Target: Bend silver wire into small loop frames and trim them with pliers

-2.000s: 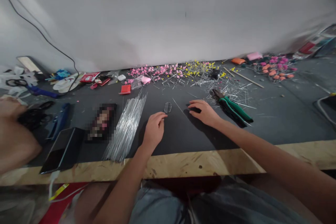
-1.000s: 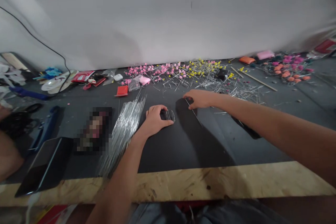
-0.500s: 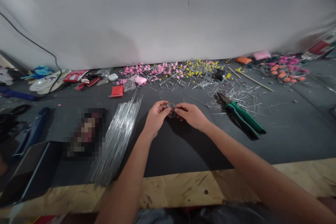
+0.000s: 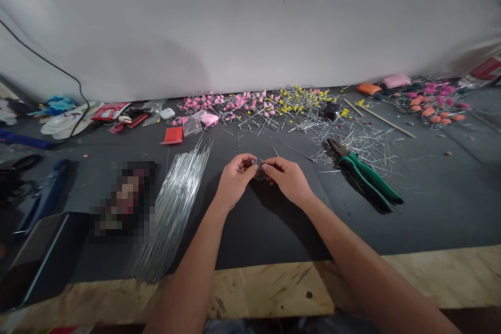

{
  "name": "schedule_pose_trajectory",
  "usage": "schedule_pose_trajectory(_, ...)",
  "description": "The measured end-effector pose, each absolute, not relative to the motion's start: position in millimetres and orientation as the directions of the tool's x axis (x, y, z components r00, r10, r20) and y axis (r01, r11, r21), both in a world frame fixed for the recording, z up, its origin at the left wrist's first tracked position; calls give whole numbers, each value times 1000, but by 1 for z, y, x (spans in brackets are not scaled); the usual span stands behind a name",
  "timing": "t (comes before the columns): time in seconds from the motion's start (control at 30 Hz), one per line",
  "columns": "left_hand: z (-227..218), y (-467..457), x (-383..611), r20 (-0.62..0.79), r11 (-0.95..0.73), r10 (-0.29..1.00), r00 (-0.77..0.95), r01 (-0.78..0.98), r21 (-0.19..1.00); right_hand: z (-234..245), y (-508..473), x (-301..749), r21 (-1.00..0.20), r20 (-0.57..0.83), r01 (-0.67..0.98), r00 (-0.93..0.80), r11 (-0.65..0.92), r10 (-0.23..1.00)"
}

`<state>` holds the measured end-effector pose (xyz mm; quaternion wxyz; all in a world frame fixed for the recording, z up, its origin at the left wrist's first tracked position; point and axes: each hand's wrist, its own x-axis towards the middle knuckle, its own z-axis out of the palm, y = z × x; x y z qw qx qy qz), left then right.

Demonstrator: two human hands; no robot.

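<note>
Between my two hands is a small piece of bent silvery wire [image 4: 259, 176], shaped in a loop. My left hand [image 4: 237, 180] pinches its left side between thumb and fingers. From the other side, my right hand [image 4: 287, 176] grips it the same way. Fingertips cover much of the wire, so its full shape is hidden. A bundle of straight metal wires [image 4: 176, 195] lies left of my left hand. Pliers with green and black handles [image 4: 364, 175] rest to the right of my right hand, jaws over a heap of short wire pieces [image 4: 376, 141].
Pink-tipped wires [image 4: 227, 102] and yellow-tipped wires [image 4: 301, 99] lie along the wall. A red packet [image 4: 173, 135] sits behind the bundle. Orange and magenta pieces [image 4: 434, 104] are at the far right. A dark box-like object [image 4: 50, 255] stands at the left front, near the wooden edge [image 4: 270, 292].
Both hands still hold the wire, and its loop has turned slightly between the fingertips. The view has shifted a little, moving the pliers rightward in the picture.
</note>
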<state>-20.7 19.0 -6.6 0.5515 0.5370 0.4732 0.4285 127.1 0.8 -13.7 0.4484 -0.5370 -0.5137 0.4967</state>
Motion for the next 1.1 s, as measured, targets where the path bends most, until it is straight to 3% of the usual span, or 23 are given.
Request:
schedule_pose_trajectory(0.6,-11,17,-21,-12,-18,968,250,120,993,-13,-4,125,-979,-11,202,48,-20,999)
schedule_pose_trajectory(0.9,-11,18,-22,3,0,974,227,-15,1000,-20,-6,127,-971,104,215,-22,106,994)
schedule_pose_trajectory(1.1,-13,17,-23,-37,59,980,195,-110,992,-22,-5,128,-974,89,207,-26,92,996)
